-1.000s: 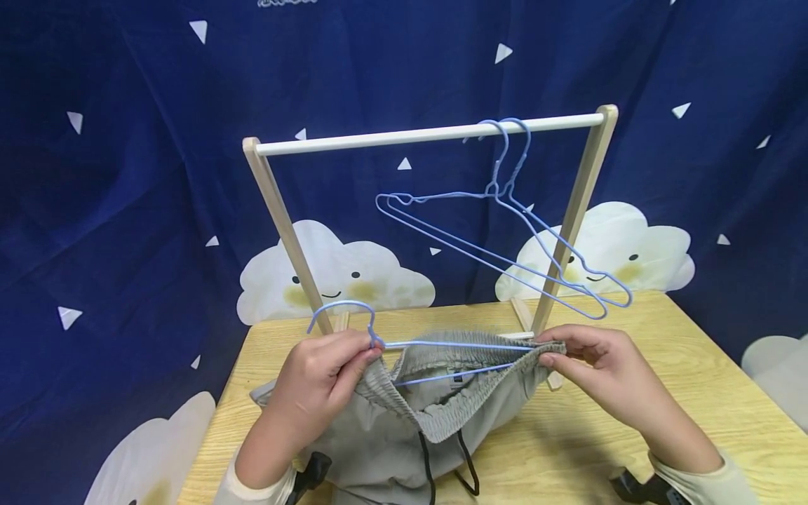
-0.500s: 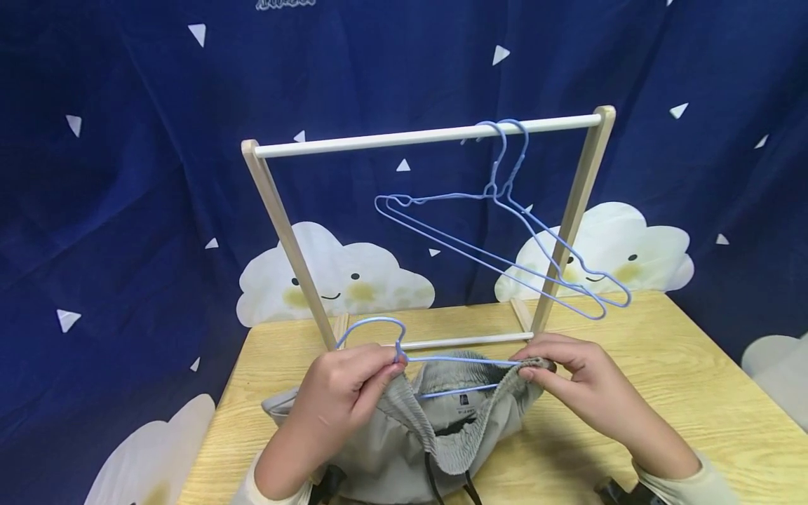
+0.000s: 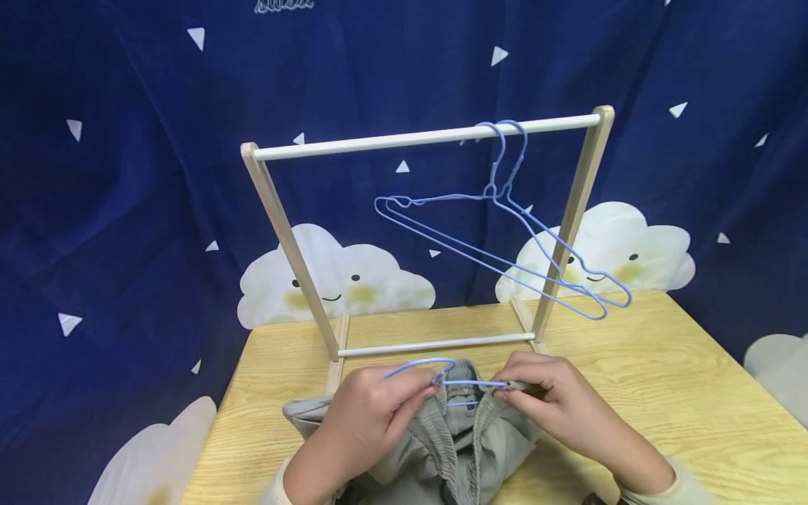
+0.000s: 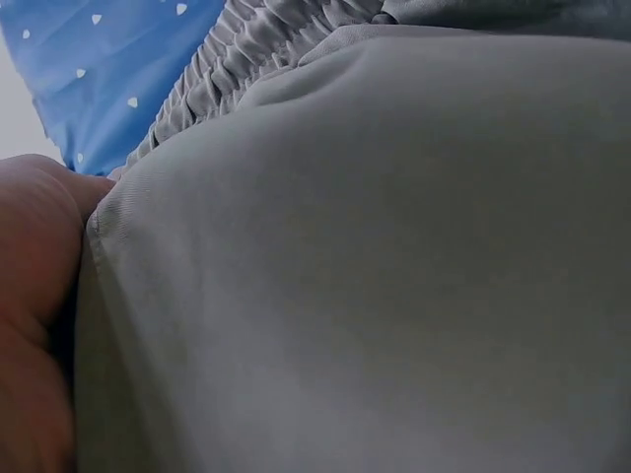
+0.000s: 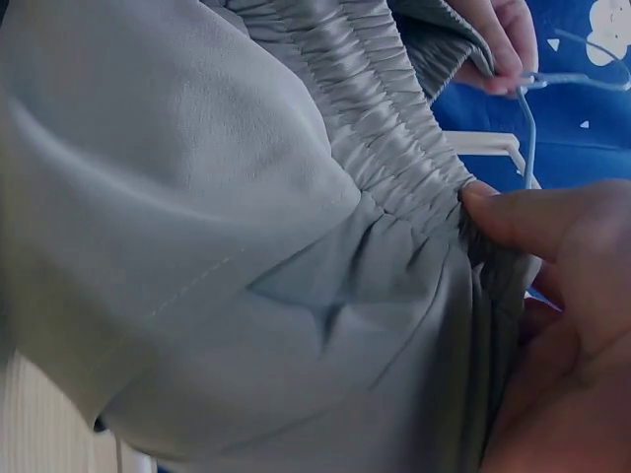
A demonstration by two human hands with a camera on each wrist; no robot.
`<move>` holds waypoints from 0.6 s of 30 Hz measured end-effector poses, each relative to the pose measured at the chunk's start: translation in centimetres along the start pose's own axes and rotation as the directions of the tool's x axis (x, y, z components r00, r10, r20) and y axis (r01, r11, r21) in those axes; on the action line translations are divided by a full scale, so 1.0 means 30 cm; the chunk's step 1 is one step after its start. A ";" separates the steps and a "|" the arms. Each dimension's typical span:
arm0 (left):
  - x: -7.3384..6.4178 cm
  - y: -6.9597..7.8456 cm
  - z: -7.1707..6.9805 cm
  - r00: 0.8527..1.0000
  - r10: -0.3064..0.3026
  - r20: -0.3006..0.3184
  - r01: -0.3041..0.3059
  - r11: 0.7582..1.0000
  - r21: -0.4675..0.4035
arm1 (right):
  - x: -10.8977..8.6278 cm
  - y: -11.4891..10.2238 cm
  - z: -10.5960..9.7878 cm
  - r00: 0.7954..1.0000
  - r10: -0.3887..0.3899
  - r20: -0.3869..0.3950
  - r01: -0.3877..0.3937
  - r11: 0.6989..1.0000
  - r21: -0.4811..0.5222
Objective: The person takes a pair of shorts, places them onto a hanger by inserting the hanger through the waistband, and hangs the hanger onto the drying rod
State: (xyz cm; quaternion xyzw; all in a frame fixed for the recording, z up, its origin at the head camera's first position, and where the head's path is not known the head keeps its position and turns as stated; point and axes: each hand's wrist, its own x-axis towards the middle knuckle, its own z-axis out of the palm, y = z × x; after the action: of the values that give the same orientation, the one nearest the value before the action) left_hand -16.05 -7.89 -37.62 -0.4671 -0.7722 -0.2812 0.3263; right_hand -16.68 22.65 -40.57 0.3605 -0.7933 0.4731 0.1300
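Grey pants (image 3: 505, 449) with a gathered elastic waistband (image 3: 435, 442) hang bunched between my two hands, low in the head view. A blue wire clothes hanger (image 3: 470, 383) runs across inside the waist opening, its hook pointing left. My left hand (image 3: 372, 414) pinches the hanger at the base of its hook, right against the waistband's left side. With thumb and fingers, my right hand (image 3: 555, 400) pinches the waistband's right side, where the hanger's arm enters the cloth. Grey fabric (image 4: 345, 246) fills most of the left wrist view. The hanger's far end is hidden.
A wooden rack (image 3: 583, 189) with a white top rail (image 3: 379, 144) stands behind my hands on the wood-grain table (image 3: 631, 365). Two blue hangers (image 3: 492, 266) hang from the rail's right part. A dark blue curtain (image 3: 126, 210) covers the back.
Both hands have come closer together and lower, the left moving right with the hanger, the right moving left. The waist opening has narrowed, and the hook has tipped lower.
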 end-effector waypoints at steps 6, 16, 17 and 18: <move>0.001 0.011 0.023 0.999 -0.010 0.039 0.010 1.000 -0.006 | -0.005 -0.003 0.030 1.000 0.015 0.018 -0.015 1.000 -0.002; 0.004 0.018 0.058 0.997 -0.003 0.075 0.006 0.999 -0.037 | -0.006 -0.021 0.062 1.000 -0.027 0.011 0.027 1.000 0.012; 0.004 0.019 0.062 0.997 -0.007 0.078 0.010 0.999 -0.042 | -0.006 -0.023 0.065 1.000 -0.023 0.011 0.023 1.000 0.010; 0.003 0.019 0.066 0.997 -0.009 0.078 0.012 0.999 -0.045 | -0.007 -0.026 0.068 1.000 -0.021 0.011 0.021 1.000 0.007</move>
State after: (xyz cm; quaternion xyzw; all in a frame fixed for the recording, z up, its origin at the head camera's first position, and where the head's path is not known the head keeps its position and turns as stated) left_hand -16.04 -6.15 -38.73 -0.4809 -0.7803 -0.2818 0.2838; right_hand -15.73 20.79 -41.23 0.3719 -0.7885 0.4725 0.1294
